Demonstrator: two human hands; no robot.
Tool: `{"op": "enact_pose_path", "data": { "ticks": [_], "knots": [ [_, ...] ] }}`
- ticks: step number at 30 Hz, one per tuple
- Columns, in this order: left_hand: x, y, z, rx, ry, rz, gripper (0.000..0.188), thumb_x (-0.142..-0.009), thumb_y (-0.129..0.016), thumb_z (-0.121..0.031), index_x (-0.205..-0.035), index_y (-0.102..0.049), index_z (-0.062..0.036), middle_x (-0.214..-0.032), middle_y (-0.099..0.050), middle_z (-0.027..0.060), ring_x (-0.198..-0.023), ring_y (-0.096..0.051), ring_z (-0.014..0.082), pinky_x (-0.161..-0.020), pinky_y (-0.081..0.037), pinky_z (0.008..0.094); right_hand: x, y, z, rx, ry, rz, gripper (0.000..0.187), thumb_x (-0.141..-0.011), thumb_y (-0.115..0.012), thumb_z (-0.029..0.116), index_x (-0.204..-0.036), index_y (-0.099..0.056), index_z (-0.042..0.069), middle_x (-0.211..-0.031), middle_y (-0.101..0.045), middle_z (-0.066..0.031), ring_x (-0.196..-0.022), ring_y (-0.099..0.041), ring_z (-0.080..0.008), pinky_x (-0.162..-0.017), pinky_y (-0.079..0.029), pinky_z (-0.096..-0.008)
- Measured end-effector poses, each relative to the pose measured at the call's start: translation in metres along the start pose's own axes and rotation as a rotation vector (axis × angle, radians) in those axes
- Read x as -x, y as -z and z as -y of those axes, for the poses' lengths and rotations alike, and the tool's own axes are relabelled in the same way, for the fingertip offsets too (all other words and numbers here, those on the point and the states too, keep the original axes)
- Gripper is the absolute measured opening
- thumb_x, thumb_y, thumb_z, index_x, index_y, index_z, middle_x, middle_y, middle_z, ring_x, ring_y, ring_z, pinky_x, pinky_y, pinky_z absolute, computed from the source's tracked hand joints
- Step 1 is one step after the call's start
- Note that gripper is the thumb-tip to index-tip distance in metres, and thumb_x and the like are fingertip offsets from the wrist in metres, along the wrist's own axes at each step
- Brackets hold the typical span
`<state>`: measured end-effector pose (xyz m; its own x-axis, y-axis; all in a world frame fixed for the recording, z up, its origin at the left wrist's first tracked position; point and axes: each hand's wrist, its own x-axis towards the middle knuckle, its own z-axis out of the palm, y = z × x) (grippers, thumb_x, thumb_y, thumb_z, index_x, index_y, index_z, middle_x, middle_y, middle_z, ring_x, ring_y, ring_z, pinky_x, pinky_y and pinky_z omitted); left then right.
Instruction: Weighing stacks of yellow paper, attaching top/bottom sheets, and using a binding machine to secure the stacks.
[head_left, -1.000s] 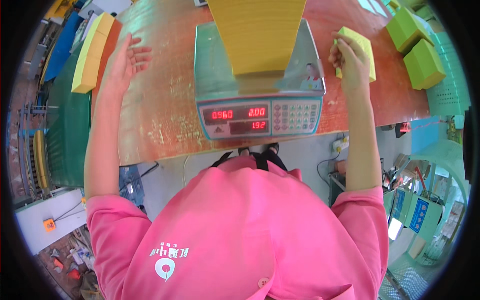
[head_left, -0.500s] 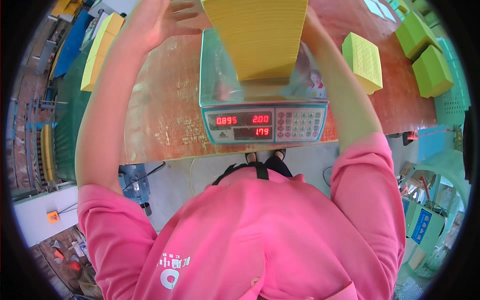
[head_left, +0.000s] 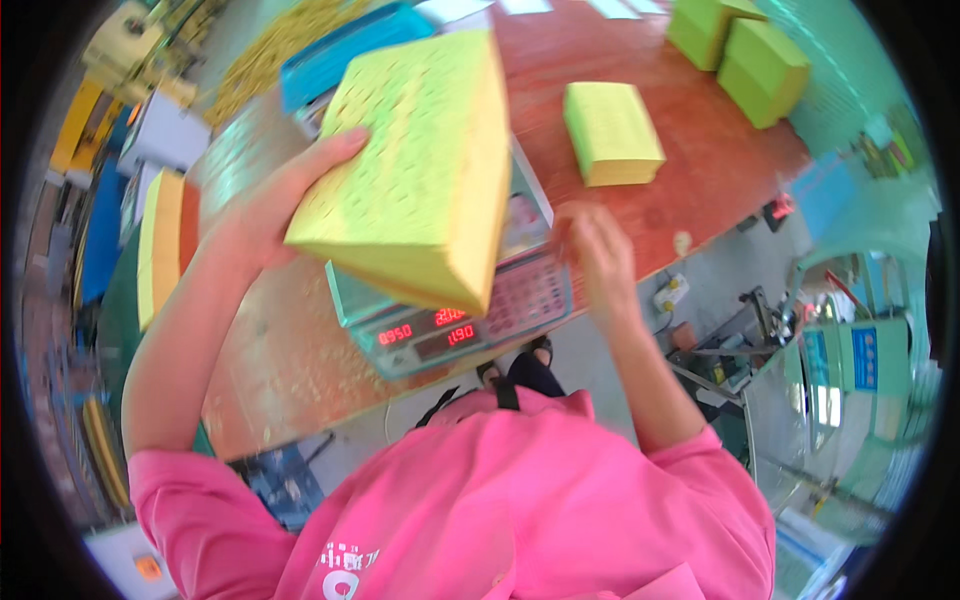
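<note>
A: L hand (head_left: 265, 205), status?

B: Clamped on the big yellow block (head_left: 410, 140). Thumb lies on the L edge of its dotted top face; other fingers are hidden by the block, so can't tell how they sit.

A: Block pos.?

B: Over the scale (head_left: 395, 350), hiding most of the pan. It's tilted, dotted face up, plain side to the R. Can't tell if its lower edge touches the scale.

A: R hand (head_left: 600, 245)?

B: Approx. half open, fingers bent, bit blurred. Nothing seen in it. Right by the scale's R end; contact unclear.

A: Scale itself?

B: On the red-brown desk (head_left: 270, 370), front panel along the near edge. Red digits lit on the L half, keypad on the R, blurry.

A: Other stuff nearby?

B: Yep. Smaller yellow block (head_left: 612, 130) flat on the desk, R of the scale, just beyond the R hand, not touching it. Two green blocks (head_left: 763, 70) side by side, far R. Blue tray (head_left: 345, 50) far L, behind the big one. White sheets (head_left: 525, 5) at the far end.

A: L side?

B: Yellow-orange block (head_left: 152, 240) by the desk's L edge, apart from the L hand.
</note>
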<state>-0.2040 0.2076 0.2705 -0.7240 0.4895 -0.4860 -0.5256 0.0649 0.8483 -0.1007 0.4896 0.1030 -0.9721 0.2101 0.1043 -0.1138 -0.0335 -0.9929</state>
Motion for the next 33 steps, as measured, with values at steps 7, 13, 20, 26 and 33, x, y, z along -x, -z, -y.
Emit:
{"op": "enact_pose_path", "data": {
  "ticks": [7,13,20,26,33],
  "knots": [
    [-0.029,-0.026,0.009,-0.019,0.005,-0.009,0.054,-0.096,-0.057,-0.033,-0.140,-0.042,-0.0053,-0.130,-0.059,0.0118,-0.112,-0.063,0.0211,-0.095,-0.051,0.0374,0.049,-0.013,-0.038,-0.909,-0.558,0.311,0.046,-0.104,-0.039,0.033,-0.137,-0.044,0.001,-0.130,-0.057,-0.0140,-0.117,-0.057,-0.0242,-0.097,-0.046,-0.0392],
    [-0.031,-0.116,0.017,0.035,-0.044,0.081,0.057,-0.095,-0.056,-0.038,-0.140,-0.041,-0.0067,-0.128,-0.059,0.0112,-0.109,-0.063,0.0212,-0.092,-0.053,0.0372,0.047,0.072,0.000,-0.693,-0.522,0.129,0.039,-0.101,-0.046,0.020,-0.136,-0.046,0.003,-0.126,-0.057,-0.0043,-0.119,-0.050,-0.0126,-0.097,-0.041,-0.0279],
    [-0.166,-0.249,-0.012,0.087,-0.109,0.201,0.062,-0.096,-0.051,-0.048,-0.141,-0.040,-0.0067,-0.134,-0.055,0.0121,-0.119,-0.057,0.0250,-0.101,-0.048,0.0421,-0.068,0.250,-0.014,-0.531,-0.300,-0.078,0.042,-0.100,-0.051,0.028,-0.130,-0.050,-0.001,-0.119,-0.061,-0.0042,-0.110,-0.054,-0.0123,-0.092,-0.042,-0.0249],
    [-0.311,-0.309,-0.023,0.179,0.030,0.252,0.062,-0.095,-0.050,-0.053,-0.142,-0.040,-0.0139,-0.135,-0.052,0.0112,-0.122,-0.053,0.0315,-0.089,-0.050,0.0592,-0.189,0.367,-0.038,-0.404,-0.504,0.192,0.044,-0.100,-0.044,0.039,-0.132,-0.051,0.009,-0.117,-0.063,-0.0073,-0.098,-0.062,-0.0199,-0.069,-0.055,-0.0372],
    [-0.444,-0.311,-0.053,0.335,0.099,0.061,0.071,-0.090,-0.054,-0.058,-0.146,-0.031,-0.0215,-0.148,-0.035,0.0134,-0.134,-0.034,0.0442,-0.097,-0.032,0.0750,-0.345,0.394,-0.081,-0.417,-0.611,0.319,0.047,-0.099,-0.045,0.039,-0.133,-0.051,0.008,-0.123,-0.060,-0.0088,-0.107,-0.060,-0.0236,-0.076,-0.057,-0.0411]
  ]
}}
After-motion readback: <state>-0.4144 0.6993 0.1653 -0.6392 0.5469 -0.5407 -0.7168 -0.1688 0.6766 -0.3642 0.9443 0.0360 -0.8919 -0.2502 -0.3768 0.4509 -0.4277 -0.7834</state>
